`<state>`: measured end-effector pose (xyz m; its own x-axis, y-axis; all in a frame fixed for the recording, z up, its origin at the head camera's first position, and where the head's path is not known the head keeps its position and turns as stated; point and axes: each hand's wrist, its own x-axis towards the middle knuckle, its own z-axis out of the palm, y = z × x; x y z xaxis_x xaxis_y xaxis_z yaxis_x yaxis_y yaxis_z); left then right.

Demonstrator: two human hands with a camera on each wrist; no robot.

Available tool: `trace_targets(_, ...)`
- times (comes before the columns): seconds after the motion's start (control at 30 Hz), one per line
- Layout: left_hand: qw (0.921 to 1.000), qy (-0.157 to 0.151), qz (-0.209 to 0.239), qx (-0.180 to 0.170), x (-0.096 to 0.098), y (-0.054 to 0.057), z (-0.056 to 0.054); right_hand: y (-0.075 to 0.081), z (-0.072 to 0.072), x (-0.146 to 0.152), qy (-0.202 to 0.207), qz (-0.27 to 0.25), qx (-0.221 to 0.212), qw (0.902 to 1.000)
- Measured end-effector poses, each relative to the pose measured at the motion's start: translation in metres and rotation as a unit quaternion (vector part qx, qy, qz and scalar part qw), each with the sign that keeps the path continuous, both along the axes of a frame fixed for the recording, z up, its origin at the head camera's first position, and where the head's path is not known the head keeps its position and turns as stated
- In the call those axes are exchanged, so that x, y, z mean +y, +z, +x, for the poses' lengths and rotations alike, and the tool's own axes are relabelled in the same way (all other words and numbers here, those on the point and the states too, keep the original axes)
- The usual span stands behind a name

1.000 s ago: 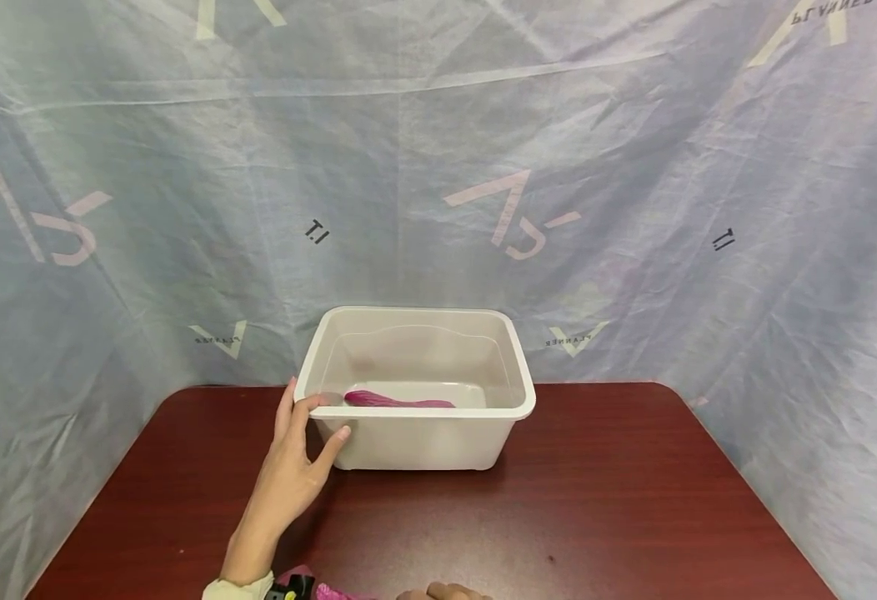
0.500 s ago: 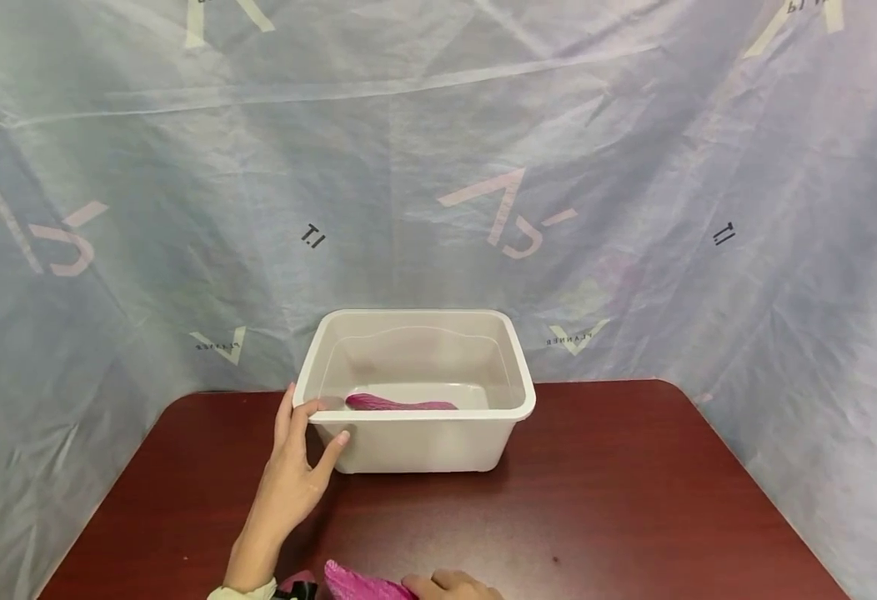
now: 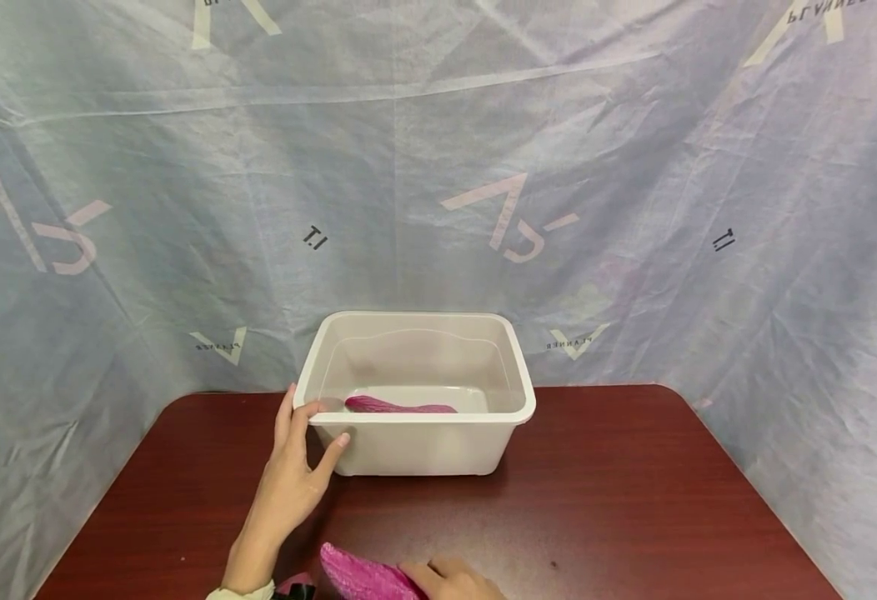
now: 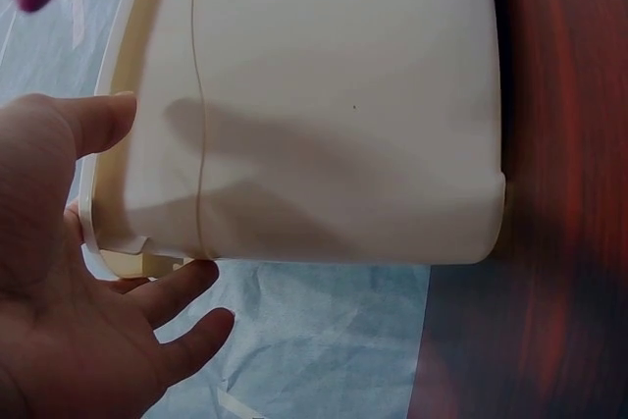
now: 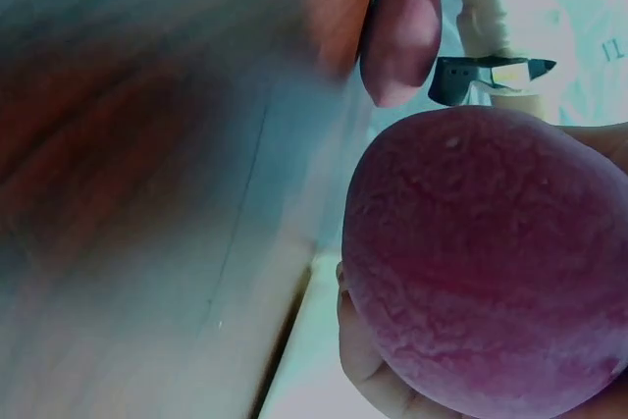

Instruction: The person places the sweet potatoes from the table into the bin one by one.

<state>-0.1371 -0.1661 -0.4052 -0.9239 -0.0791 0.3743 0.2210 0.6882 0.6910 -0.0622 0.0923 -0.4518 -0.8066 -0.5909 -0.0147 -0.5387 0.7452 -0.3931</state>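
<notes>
My left hand (image 3: 288,479) grips the front left corner of a cream plastic tub (image 3: 416,446), fingers over the rim and thumb against the front wall. Inside the tub lies a long magenta sweet potato (image 3: 401,406), partly hidden by the front wall. At the bottom of the head view my right hand (image 3: 455,579) holds another magenta sweet potato (image 3: 363,573) with wrinkled skin. It fills much of the right wrist view, with fingers wrapped under it. Past it, a smaller reddish sweet potato (image 5: 402,31) lies near the left sleeve.
Everything stands on a dark red-brown table (image 3: 618,492) with rounded far corners. A grey-blue printed cloth (image 3: 423,183) hangs behind and along both sides, close to the tub's back. A black wrist strap (image 5: 491,76) is on the left forearm.
My right hand has come up from the lower edge, bringing the held sweet potato further into the head view. My left hand and the tub stay where they were.
</notes>
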Motion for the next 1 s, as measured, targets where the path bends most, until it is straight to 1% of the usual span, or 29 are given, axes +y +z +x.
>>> trace_targets(0.1,1.0000,0.001,0.002,0.000,0.000,0.000,0.000,0.004,0.000,0.001,0.003,-0.009,0.007,0.9999)
trace_targets(0.23,1.0000,-0.003,0.004,0.003,0.000,-0.001,0.000,0.009,-0.002,0.001,-0.003,-0.008,-0.009,0.9999)
trace_targets(0.3,0.9999,-0.007,0.006,0.004,-0.001,-0.002,-0.001,0.011,-0.003,0.001,-0.002,-0.012,-0.009,0.9999)
trace_targets(0.4,0.9999,-0.012,0.010,0.005,-0.001,-0.002,-0.002,0.012,-0.004,0.004,0.017,-0.024,0.033,0.9990)
trace_targets(0.5,0.9999,-0.012,0.010,0.005,-0.001,-0.002,-0.002,0.012,-0.006,0.006,0.038,-0.035,0.099,0.9937)
trace_targets(0.53,0.9999,-0.012,0.011,0.005,-0.001,-0.002,-0.002,0.011,-0.006,0.007,0.041,-0.036,0.114,0.9920)
trace_targets(0.6,0.9999,-0.012,0.011,0.006,-0.001,-0.001,-0.002,0.011,-0.007,0.008,0.042,-0.038,0.126,0.9904)
trace_targets(0.73,0.9998,-0.010,0.013,0.006,0.000,-0.001,-0.001,0.013,-0.006,0.007,0.028,-0.027,0.102,0.9940)
trace_targets(0.83,0.9999,-0.008,0.013,0.007,0.001,-0.001,-0.001,0.016,-0.006,0.007,0.016,-0.017,0.068,0.9974)
trace_targets(1.0,0.9997,-0.008,0.013,0.019,0.001,-0.002,-0.001,0.021,-0.008,0.006,0.009,-0.010,0.029,0.9995)
